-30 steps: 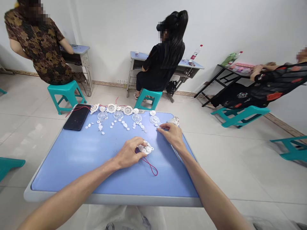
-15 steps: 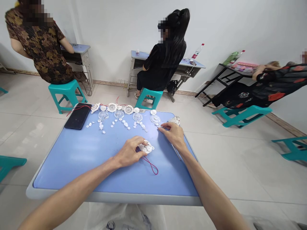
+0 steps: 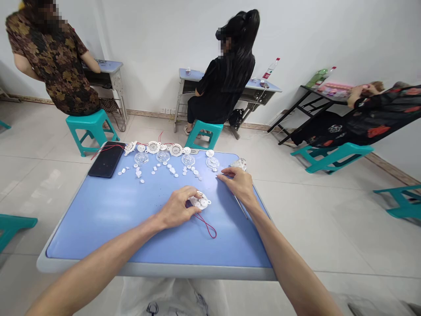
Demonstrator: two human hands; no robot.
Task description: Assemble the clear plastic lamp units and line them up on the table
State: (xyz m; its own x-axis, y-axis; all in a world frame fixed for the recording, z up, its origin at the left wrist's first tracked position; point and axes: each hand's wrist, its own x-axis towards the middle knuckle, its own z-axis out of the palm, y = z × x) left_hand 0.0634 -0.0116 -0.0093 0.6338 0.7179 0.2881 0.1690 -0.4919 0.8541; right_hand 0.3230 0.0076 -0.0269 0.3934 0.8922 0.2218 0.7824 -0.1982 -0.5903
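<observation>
in a bright tiled room, three other people sit on teal stools with their backs turned: a person in a brown print top (image 3: 49, 61), a person in black (image 3: 226, 74) and a person in a floral dress (image 3: 371, 118), each at a small table of their own. nearer, beyond the grip, lies a blue-topped table (image 3: 197, 272), with a black phone (image 3: 107, 159) at its far corner and a row of white plastic discs (image 3: 176, 150) and clear domes (image 3: 188, 159) along the far edge.

the left hand (image 3: 176, 208) is clenched, its fingers closed over a white plastic part (image 3: 204, 202) that sits on the table at the fingertips. a red wire (image 3: 206, 226) runs from under the part toward the near edge. the right hand (image 3: 238, 184) rests curled further along, beside a thin metal rod (image 3: 241, 207); i cannot tell whether its fingertips pinch anything small. a firm pinch that leaves the wire free seems the sound way to hold so small a part.

against the earlier view, little differs: the hands and part sit almost where they were.
</observation>
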